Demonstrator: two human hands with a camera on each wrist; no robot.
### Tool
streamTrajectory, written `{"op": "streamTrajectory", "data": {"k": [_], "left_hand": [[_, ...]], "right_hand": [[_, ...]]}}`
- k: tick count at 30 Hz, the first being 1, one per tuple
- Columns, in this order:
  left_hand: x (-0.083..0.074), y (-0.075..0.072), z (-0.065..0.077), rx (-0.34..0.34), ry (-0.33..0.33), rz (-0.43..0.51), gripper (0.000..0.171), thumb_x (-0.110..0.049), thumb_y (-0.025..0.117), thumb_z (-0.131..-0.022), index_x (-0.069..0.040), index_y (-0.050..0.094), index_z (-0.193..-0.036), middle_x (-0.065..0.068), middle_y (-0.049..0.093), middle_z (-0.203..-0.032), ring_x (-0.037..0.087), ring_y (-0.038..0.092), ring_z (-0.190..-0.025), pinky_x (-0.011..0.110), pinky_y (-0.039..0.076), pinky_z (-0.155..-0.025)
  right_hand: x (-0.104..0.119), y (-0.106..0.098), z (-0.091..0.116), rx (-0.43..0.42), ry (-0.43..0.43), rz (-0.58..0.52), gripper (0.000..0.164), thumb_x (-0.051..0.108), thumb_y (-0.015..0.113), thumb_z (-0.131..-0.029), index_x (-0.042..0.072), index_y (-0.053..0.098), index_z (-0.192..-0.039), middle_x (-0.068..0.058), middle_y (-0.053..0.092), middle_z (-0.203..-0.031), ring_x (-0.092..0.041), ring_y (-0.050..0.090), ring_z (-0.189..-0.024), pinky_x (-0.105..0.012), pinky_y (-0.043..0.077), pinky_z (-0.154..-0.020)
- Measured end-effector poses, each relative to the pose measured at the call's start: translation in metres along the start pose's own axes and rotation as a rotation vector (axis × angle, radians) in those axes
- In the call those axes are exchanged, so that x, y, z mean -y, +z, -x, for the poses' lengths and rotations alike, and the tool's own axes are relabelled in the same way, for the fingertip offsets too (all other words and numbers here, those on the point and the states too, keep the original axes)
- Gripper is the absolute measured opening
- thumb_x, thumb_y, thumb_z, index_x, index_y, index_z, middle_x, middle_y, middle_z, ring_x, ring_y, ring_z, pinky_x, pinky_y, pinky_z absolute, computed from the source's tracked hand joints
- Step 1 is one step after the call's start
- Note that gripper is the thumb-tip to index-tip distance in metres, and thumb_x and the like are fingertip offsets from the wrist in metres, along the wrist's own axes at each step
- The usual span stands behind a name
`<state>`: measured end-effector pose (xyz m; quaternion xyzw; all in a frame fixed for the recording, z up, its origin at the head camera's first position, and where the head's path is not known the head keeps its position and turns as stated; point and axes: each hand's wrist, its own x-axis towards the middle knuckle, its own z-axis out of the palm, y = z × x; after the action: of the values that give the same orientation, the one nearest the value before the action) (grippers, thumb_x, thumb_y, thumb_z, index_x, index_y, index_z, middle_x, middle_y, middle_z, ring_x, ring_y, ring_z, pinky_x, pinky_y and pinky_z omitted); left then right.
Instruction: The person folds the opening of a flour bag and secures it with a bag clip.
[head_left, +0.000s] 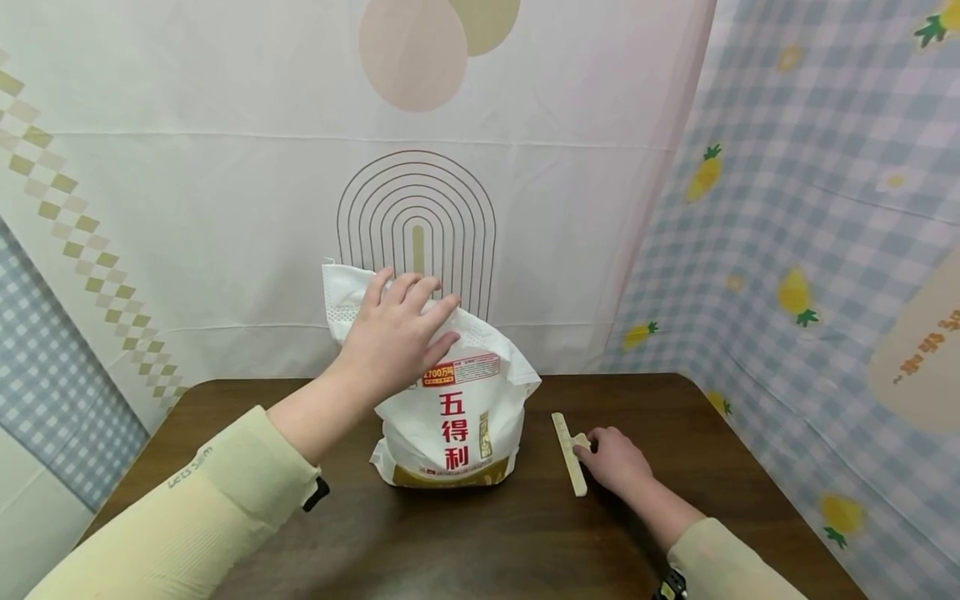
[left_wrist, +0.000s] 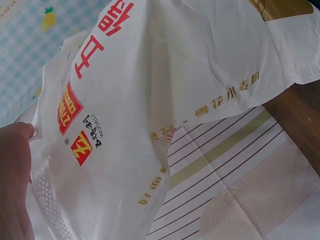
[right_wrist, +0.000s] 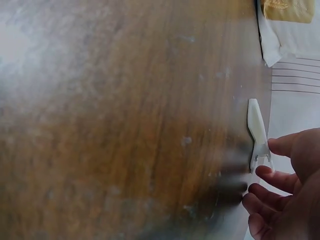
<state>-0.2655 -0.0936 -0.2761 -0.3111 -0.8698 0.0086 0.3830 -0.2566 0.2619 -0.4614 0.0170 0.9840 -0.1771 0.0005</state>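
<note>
A white flour bag (head_left: 457, 425) with red characters and a gold base stands upright on the table, its upper part creased and slanting. My left hand (head_left: 397, 333) rests on the bag's upper part with fingers spread along the top edge. In the left wrist view, part of that hand (left_wrist: 15, 180) lies against the edge of the bag (left_wrist: 120, 150); the other fingers are mostly hidden. To the bag's right lies a cream sealing clip (head_left: 568, 454), a long bar with a small tab. My right hand (head_left: 615, 458) pinches the clip (right_wrist: 256, 122) at its tab between thumb and index finger.
A dark brown wooden table (head_left: 330, 542) carries both things. Behind it hangs a white patterned cloth (head_left: 225, 208), and a blue checked cloth (head_left: 810, 200) hangs along the right side.
</note>
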Motion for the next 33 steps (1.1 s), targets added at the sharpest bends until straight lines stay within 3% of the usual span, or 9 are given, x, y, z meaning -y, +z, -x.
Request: {"op": "streamTrajectory", "data": {"k": [9, 17, 24, 33], "left_hand": [[0.0, -0.001, 0.001, 0.021, -0.011, -0.006, 0.045, -0.042, 0.063, -0.094, -0.018, 0.062, -0.133, 0.013, 0.055, -0.135, 0.034, 0.047, -0.125, 0.056, 0.023, -0.113], [0.0, -0.001, 0.001, 0.013, -0.007, -0.002, 0.045, -0.04, 0.064, -0.094, -0.018, 0.062, -0.133, 0.012, 0.055, -0.134, 0.033, 0.047, -0.125, 0.056, 0.023, -0.113], [0.0, -0.001, 0.001, 0.019, -0.004, -0.011, 0.044, -0.04, 0.063, -0.095, -0.019, 0.062, -0.133, 0.012, 0.055, -0.135, 0.033, 0.047, -0.125, 0.056, 0.023, -0.113], [0.0, -0.002, 0.001, 0.007, -0.002, -0.009, 0.044, -0.04, 0.064, -0.094, -0.019, 0.062, -0.133, 0.012, 0.055, -0.134, 0.034, 0.048, -0.125, 0.056, 0.023, -0.113]], "right_hand": [[0.002, -0.005, 0.001, -0.011, -0.01, -0.056, 0.029, 0.029, 0.064, -0.095, 0.005, 0.061, -0.11, -0.005, 0.062, -0.085, -0.021, 0.057, -0.073, -0.041, 0.047, -0.064], [-0.001, -0.006, -0.005, 0.04, 0.005, -0.159, 0.047, 0.027, 0.061, -0.095, -0.01, 0.056, -0.124, -0.02, 0.066, -0.107, -0.033, 0.063, -0.1, -0.05, 0.05, -0.084], [0.0, -0.009, -0.005, 0.093, 0.068, -0.264, 0.032, 0.027, 0.059, -0.097, -0.005, 0.062, -0.101, -0.01, 0.062, -0.089, -0.022, 0.055, -0.075, -0.034, 0.045, -0.065], [0.007, -0.017, 0.001, 0.07, 0.107, -0.387, 0.025, 0.023, 0.061, -0.096, -0.002, 0.058, -0.098, -0.007, 0.055, -0.074, -0.018, 0.053, -0.062, -0.031, 0.043, -0.055]]}}
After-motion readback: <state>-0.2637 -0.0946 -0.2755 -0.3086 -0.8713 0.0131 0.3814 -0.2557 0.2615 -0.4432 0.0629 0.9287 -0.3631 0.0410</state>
